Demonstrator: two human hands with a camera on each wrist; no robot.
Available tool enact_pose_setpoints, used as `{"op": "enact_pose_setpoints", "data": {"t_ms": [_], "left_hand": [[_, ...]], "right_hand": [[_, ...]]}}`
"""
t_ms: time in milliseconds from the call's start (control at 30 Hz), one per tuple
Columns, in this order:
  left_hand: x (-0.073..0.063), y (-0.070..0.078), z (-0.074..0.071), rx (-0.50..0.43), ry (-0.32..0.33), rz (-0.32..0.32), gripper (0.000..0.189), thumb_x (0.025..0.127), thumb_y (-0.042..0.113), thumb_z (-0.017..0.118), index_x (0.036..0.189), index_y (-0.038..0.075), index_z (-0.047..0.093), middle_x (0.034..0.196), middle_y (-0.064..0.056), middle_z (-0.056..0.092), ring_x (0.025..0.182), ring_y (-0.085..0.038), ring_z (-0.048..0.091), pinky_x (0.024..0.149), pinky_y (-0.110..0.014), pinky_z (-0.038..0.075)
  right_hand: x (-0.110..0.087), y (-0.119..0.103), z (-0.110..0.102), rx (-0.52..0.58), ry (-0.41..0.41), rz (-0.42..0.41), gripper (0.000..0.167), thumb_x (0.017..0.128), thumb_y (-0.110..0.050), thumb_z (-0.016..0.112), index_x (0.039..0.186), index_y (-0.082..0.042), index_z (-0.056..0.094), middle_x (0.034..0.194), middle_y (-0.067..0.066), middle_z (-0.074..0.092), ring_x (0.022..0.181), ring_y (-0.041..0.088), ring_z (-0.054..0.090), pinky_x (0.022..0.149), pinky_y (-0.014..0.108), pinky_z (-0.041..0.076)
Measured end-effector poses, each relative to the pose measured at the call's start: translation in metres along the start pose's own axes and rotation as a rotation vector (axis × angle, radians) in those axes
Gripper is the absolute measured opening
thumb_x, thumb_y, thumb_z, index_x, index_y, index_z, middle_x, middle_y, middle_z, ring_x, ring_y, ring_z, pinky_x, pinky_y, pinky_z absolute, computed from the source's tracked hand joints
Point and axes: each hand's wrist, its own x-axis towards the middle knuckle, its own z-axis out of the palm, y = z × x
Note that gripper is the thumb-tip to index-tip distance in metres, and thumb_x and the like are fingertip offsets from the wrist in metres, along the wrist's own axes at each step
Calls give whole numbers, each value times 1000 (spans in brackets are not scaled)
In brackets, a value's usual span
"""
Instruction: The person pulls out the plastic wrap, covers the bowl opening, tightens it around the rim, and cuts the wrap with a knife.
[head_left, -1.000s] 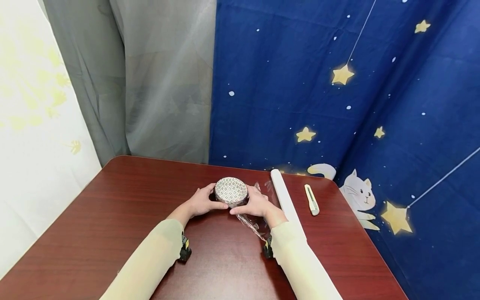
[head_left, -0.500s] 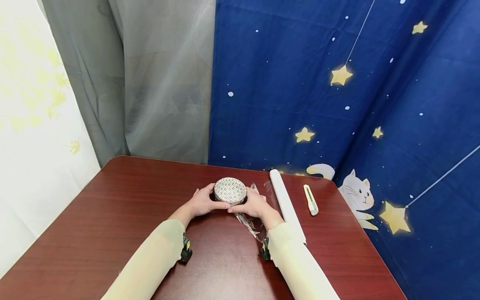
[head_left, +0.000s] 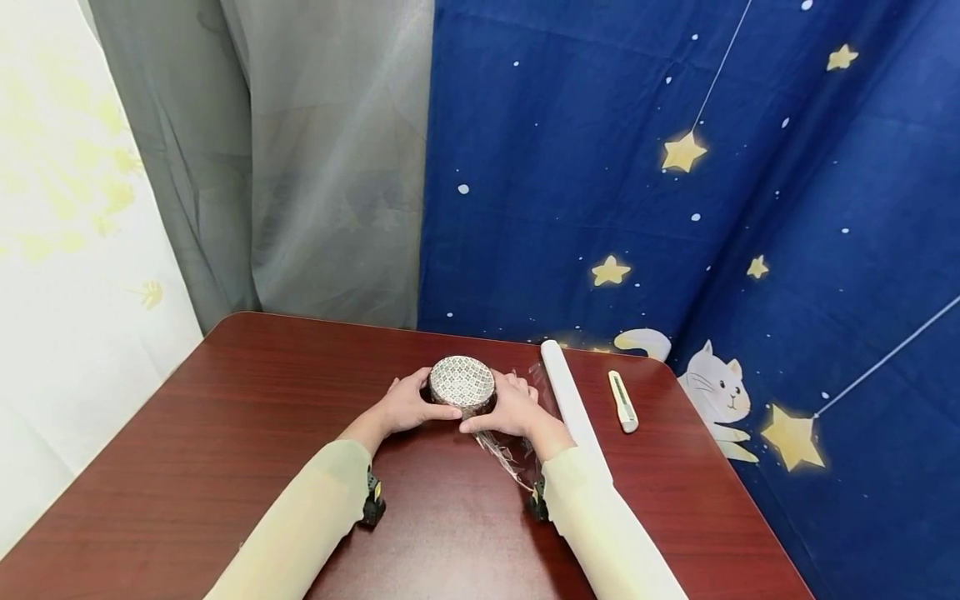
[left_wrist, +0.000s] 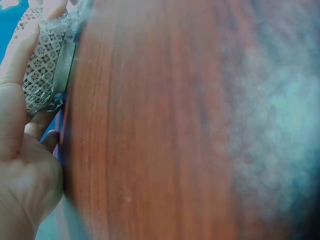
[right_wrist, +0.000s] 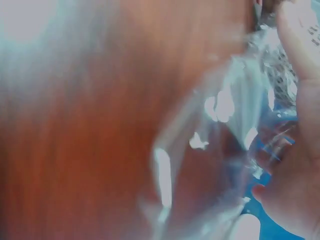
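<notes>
Between both hands is a round tin [head_left: 462, 382] with a small repeating pattern on its lid and side. The left hand [head_left: 403, 404] grips its left side, thumb at the near edge. On the right side, the right hand [head_left: 513, 408] grips it the same way. Clear cling film [head_left: 501, 457] trails from the tin beneath the right hand toward the wrist. In the left wrist view, crinkled film clings to the patterned side of the tin [left_wrist: 42, 70]. A loose, shiny sheet of cling film [right_wrist: 225, 115] spreads beside the right hand [right_wrist: 300, 165] in the right wrist view.
A white roll [head_left: 570, 400], seemingly of cling film, lies right of the right hand, partly behind the forearm. Farther right is a cream utility knife [head_left: 622, 402]. The reddish-brown table [head_left: 300, 375] ends at curtains along the back.
The thumbs came together at the tin's near edge half a second ago and are now slightly apart. My right hand has shifted a little to the right; the tin stays nearly in place.
</notes>
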Motion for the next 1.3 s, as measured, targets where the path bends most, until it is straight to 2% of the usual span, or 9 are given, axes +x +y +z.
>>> {"op": "enact_pose_setpoints", "data": {"t_ms": [200, 400, 633, 733, 867, 1033, 1133, 1200, 1300], "left_hand": [[2, 0, -1, -5, 1, 2, 99, 82, 54, 95, 155, 4, 52, 152, -16, 67, 151, -38, 54, 134, -73, 6], [3, -3, -2, -19, 0, 3, 100, 81, 52, 95, 156, 3, 51, 155, -17, 65, 153, -39, 52, 134, -73, 5], [4, -5, -3, -28, -10, -15, 101, 81, 53, 95, 157, 4, 51, 157, -16, 64, 156, -38, 49, 135, -71, 4], [4, -6, -3, -35, -9, -16, 101, 81, 52, 95, 157, 3, 51, 156, -17, 65, 156, -39, 49, 135, -71, 5], [5, -6, -3, -40, -7, -16, 100, 81, 51, 96, 156, 3, 52, 156, -17, 65, 156, -39, 49, 135, -71, 4], [7, -7, -2, -27, -10, -4, 98, 81, 53, 95, 155, 5, 53, 155, -15, 66, 154, -38, 51, 134, -73, 7], [8, -7, -2, -26, -11, -5, 97, 81, 53, 95, 155, 6, 54, 155, -14, 67, 154, -38, 51, 134, -72, 7], [9, -7, -3, -25, -12, -7, 98, 80, 53, 95, 155, 5, 53, 155, -14, 67, 154, -38, 51, 134, -72, 7], [9, -6, -4, -23, -14, -12, 98, 80, 53, 96, 154, 6, 54, 154, -14, 67, 154, -37, 51, 135, -71, 6]], "right_hand": [[-8, 3, -27, -22, -147, -35, 143, 70, -62, 98, 175, -5, 19, 177, 24, 32, 165, 45, 27, 133, 66, 24], [-14, 11, -44, -75, -267, -35, 124, 72, -42, 100, 171, -8, 34, 173, 22, 40, 162, 43, 35, 129, 63, 35], [-1, 19, -28, -104, -159, -17, 93, 73, -33, 97, 155, -10, 59, 155, 21, 59, 147, 44, 51, 121, 66, 41], [22, 48, -4, -120, -75, -52, 83, 78, -35, 91, 151, -9, 61, 144, 19, 67, 138, 40, 61, 118, 57, 48], [50, 81, 26, -159, 41, -124, 50, 83, -36, 83, 125, -12, 75, 114, 9, 75, 106, 26, 70, 99, 43, 58], [42, 62, 22, -166, 116, -133, 18, 85, -30, 83, 96, -17, 79, 101, 6, 71, 104, 29, 65, 98, 46, 56], [45, 66, 27, -156, 99, -102, 18, 84, -28, 83, 96, -16, 78, 101, 6, 71, 102, 28, 67, 98, 47, 56], [41, 64, 22, -167, 77, -90, 29, 82, -31, 83, 106, -16, 76, 106, 5, 73, 102, 26, 69, 97, 47, 57], [23, 42, -2, -130, 27, -48, 50, 77, -31, 86, 121, -11, 71, 117, 11, 72, 110, 30, 68, 103, 52, 54]]}}
